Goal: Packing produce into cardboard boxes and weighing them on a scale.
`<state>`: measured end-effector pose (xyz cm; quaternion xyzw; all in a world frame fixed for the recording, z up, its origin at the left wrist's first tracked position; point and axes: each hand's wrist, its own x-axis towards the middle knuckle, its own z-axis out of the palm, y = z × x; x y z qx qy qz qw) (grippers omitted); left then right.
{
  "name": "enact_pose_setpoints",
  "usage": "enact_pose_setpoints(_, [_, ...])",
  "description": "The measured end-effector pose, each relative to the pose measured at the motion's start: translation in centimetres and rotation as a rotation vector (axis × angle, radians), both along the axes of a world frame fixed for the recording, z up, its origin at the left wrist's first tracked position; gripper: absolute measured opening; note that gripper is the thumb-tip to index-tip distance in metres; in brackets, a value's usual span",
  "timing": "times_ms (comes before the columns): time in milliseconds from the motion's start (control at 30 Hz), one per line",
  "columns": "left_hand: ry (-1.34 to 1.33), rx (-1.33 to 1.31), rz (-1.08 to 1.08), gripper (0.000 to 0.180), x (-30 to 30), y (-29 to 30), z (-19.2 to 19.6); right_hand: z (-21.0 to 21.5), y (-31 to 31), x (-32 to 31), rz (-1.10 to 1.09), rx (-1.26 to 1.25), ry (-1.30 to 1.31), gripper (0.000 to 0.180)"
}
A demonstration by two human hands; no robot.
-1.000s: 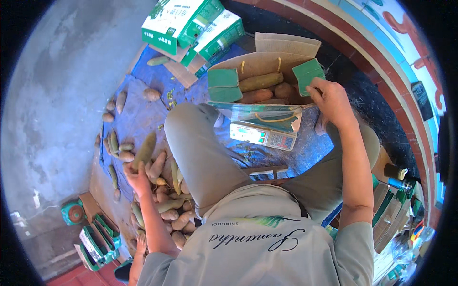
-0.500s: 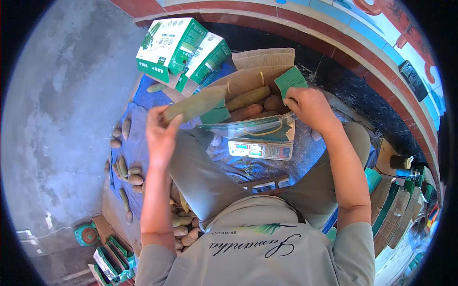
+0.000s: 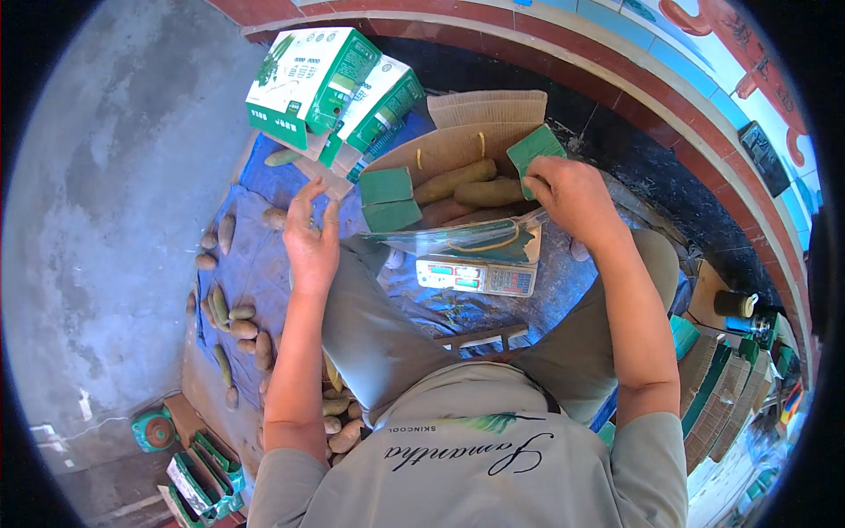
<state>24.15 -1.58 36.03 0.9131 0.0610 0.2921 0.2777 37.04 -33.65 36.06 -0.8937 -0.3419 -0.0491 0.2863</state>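
Note:
A cardboard box with green outer flaps stands in front of me between my knees, its top laid open. Inside lie several long root vegetables, two of them greenish-brown on top of redder ones. My right hand pinches the box's right green flap. Off the box's left side, my left hand is empty, its fingers spread and curved. The left green flap is folded outward near it. A white digital scale shows its display and keypad just below the box's near side.
White-and-green cartons stack at the back left. Loose root vegetables lie along the blue sheet to my left, more beside my left leg. Flattened cardboard stands at right, near a dark jar. Open green boxes sit lower left.
My left hand has let go of a long root vegetable, which now lies in the box, and has drawn back slightly left. My right hand stays on the flap.

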Motion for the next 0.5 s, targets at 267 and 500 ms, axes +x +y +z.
enact_pose_setpoints(267, [-0.127,-0.114,0.079,0.018,-0.2,0.5,0.0,0.5,0.7,0.8,-0.076,0.163,-0.114,0.012])
enact_pose_setpoints(500, [-0.227,-0.307,0.056,0.015,0.0,1.0,-0.6,3.5,-2.0,0.1,-0.266,0.36,-0.057,0.014])
